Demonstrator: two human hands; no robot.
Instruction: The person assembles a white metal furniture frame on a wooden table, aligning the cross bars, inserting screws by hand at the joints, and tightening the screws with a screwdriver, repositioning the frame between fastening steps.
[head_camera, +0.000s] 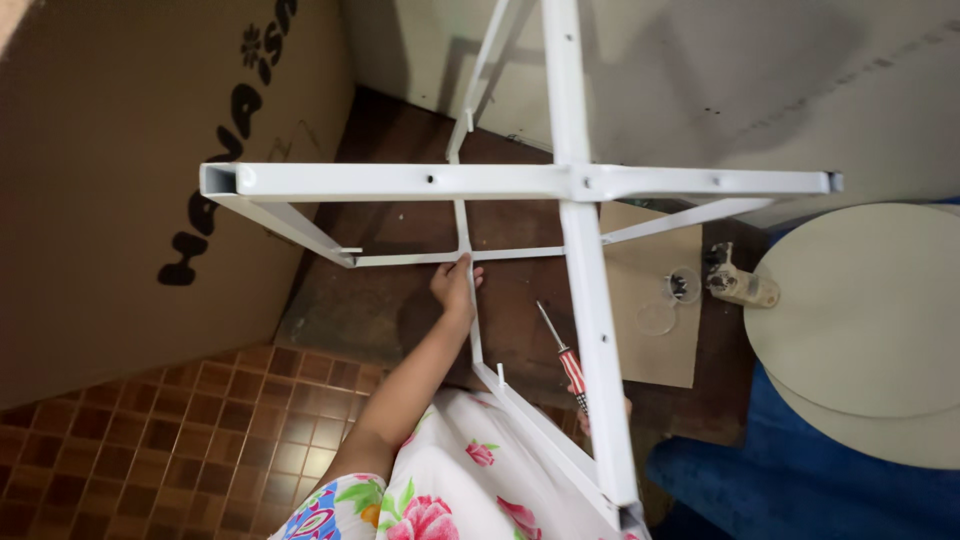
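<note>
A white metal frame of square tubes stands in front of me, its upper cross at the centre of the view and a lower cross below it. My left hand reaches down and grips the lower cross bar near its joint. My right hand is almost wholly hidden behind the near vertical tube; it holds a screwdriver with a red striped handle, its metal tip pointing up and left.
A large brown cardboard box leans at the left. A flat cardboard sheet on the floor carries a small clear cup and a lid. Round pale discs lie at the right on blue fabric. Brown tiles cover the near floor.
</note>
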